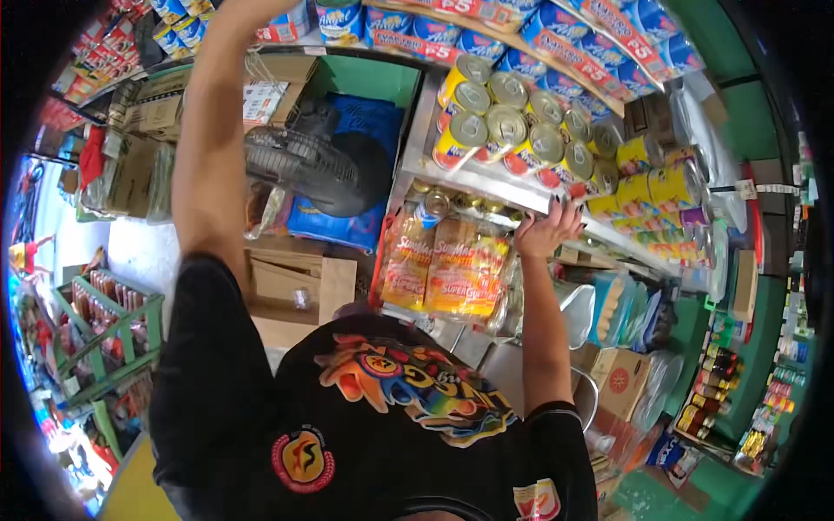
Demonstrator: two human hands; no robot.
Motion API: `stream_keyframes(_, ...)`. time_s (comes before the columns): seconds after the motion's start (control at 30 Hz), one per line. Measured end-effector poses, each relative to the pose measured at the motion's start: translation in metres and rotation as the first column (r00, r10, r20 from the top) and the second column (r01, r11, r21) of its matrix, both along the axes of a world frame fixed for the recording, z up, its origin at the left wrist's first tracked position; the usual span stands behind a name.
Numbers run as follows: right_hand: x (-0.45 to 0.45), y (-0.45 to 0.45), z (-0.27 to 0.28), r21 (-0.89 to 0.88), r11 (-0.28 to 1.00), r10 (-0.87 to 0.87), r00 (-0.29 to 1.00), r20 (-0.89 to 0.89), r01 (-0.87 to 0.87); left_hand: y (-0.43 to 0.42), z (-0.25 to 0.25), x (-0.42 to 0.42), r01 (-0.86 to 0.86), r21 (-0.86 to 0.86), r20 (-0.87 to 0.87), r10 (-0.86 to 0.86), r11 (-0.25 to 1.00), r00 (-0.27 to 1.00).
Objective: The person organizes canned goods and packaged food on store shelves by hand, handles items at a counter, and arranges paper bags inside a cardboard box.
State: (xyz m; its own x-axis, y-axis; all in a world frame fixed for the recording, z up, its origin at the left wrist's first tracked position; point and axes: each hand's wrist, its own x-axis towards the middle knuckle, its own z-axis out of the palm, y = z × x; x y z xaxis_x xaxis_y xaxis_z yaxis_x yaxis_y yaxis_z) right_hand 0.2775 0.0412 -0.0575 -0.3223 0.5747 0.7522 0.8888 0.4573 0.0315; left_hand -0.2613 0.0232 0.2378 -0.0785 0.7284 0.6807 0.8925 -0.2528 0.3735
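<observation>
My left arm reaches up toward the upper shelf of blue and white Angel cans [340,24]. My left hand [261,7] is cut off by the top edge and its fingers are hidden. My right hand [551,227] rests at the metal shelf edge [495,178], fingers apart and holding nothing. Yellow-labelled cans [506,126] stand just above it, several in rows. Below and left of my right hand are orange SunMac spaghetti packs [462,273], untouched, with a small can [436,204] at their top.
A black fan [300,161] stands beside blue sacks [339,221] at the left. Cardboard boxes [300,291] lie below it. A green rack [113,334] with packets is at the far left. At the right are a brown carton [618,380] and shelves of bottles [711,382].
</observation>
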Motion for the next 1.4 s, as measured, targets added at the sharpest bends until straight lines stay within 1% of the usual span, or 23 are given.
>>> stream_keyframes(0.03,-0.003,-0.003,0.003,-0.035,0.999,-0.018,1.0,0.001,0.018,-0.049,-0.007,0.04,-0.025,0.14,0.162,0.002,0.99,0.987)
stream_keyframes(0.07,-0.004,-0.003,0.003,-0.033,0.999,-0.012,1.0,-0.009,0.012,-0.084,-0.022,0.075,-0.045,0.117,0.313,0.006,0.992,0.95)
stream_keyframes(0.13,-0.004,-0.004,0.002,-0.046,0.999,-0.002,0.999,-0.049,0.0,-0.142,-0.089,0.177,-0.129,0.099,0.716,0.02,0.987,0.697)
stream_keyframes(0.17,-0.005,-0.001,0.003,-0.042,0.999,0.002,0.998,-0.07,-0.005,-0.157,-0.124,0.21,-0.099,0.115,0.526,0.024,0.988,0.85)
stream_keyframes(0.23,-0.005,0.001,0.003,-0.046,0.999,-0.001,0.997,-0.076,-0.002,-0.162,-0.218,0.276,0.11,-0.105,0.684,-0.009,0.988,0.729)
stream_keyframes(0.27,-0.003,-0.001,0.003,-0.062,0.998,-0.001,0.997,-0.075,-0.003,-0.162,-0.256,0.302,0.256,-0.364,0.803,0.162,0.896,0.574)
stream_keyframes(0.3,-0.004,-0.001,0.004,-0.072,0.997,-0.002,0.997,-0.078,-0.004,-0.15,-0.311,0.319,0.065,-0.265,0.632,0.123,0.962,0.765)
stream_keyframes(0.33,-0.004,-0.003,0.005,-0.095,0.995,-0.033,0.998,-0.055,0.027,-0.141,-0.342,0.321,0.082,-0.445,0.53,0.188,0.892,0.827)
stream_keyframes(0.43,-0.004,-0.003,0.005,-0.052,0.999,-0.011,0.999,-0.053,0.009,-0.103,-0.4,0.337,-0.17,-0.55,0.355,0.413,0.818,0.839)
stream_keyframes(0.57,-0.005,-0.004,0.006,-0.07,0.997,0.005,0.997,-0.072,-0.01,-0.054,-0.448,0.337,-0.136,-0.775,0.316,0.565,0.618,0.762)
stream_keyframes(0.63,-0.004,-0.003,0.005,-0.015,0.999,0.04,0.997,-0.068,-0.041,-0.042,-0.445,0.336,-0.068,-0.861,0.289,0.594,0.505,0.751)
stream_keyframes(0.73,-0.002,-0.006,0.011,-0.062,0.997,0.035,0.998,-0.053,-0.038,-0.047,-0.437,0.343,-0.201,-0.808,0.213,0.593,0.554,0.777)
stream_keyframes(0.83,-0.003,-0.004,0.008,-0.04,0.998,0.053,0.996,-0.073,-0.056,-0.079,-0.402,0.34,-0.194,-0.767,0.221,0.536,0.612,0.815)
stream_keyframes(0.87,-0.002,-0.004,0.006,-0.05,0.997,0.052,0.996,-0.076,-0.056,-0.092,-0.418,0.331,-0.213,-0.568,0.258,0.418,0.795,0.871)
stream_keyframes(0.93,-0.004,-0.006,0.006,-0.078,0.997,0.018,0.998,-0.067,-0.023,-0.14,-0.342,0.318,0.039,-0.624,0.622,0.466,0.781,0.629)
stream_keyframes(1.0,-0.003,-0.006,0.006,-0.104,0.995,0.003,0.998,-0.062,-0.009,-0.179,-0.399,0.304,0.077,-0.328,0.884,0.277,0.941,0.376)
stream_keyframes(1.03,-0.002,-0.006,0.006,-0.106,0.994,0.015,0.998,-0.065,-0.022,-0.2,-0.369,0.3,0.083,-0.181,0.979,0.171,0.98,0.115)
stream_keyframes(1.07,-0.003,-0.005,0.007,-0.113,0.993,0.013,0.997,-0.072,-0.021,-0.229,-0.311,0.296,0.049,-0.035,0.987,0.042,0.998,-0.153)
stream_keyframes(1.1,-0.003,-0.006,0.007,-0.124,0.992,0.018,0.997,-0.075,-0.028,-0.241,-0.26,0.294,-0.01,0.054,0.955,-0.054,0.999,-0.29)
stream_keyframes(1.17,-0.005,-0.007,0.006,-0.09,0.994,0.045,0.994,-0.103,-0.054,-0.26,-0.2,0.279,-0.072,0.386,0.638,-0.322,0.92,-0.7)
stream_keyframes(1.23,-0.005,-0.01,0.012,-0.111,0.991,0.067,0.993,-0.103,-0.078,-0.256,-0.153,0.253,-0.109,0.378,0.612,-0.337,0.919,-0.715)
stream_keyframes(1.33,-0.008,-0.012,0.016,-0.108,0.993,0.039,0.994,-0.101,-0.05,-0.235,-0.112,0.195,0.031,0.404,0.767,-0.319,0.914,-0.557)
stream_keyframes(1.4,-0.01,-0.011,0.018,-0.058,0.996,0.063,0.993,-0.1,-0.069,-0.194,-0.086,0.152,-0.091,0.381,0.858,-0.389,0.92,-0.335)
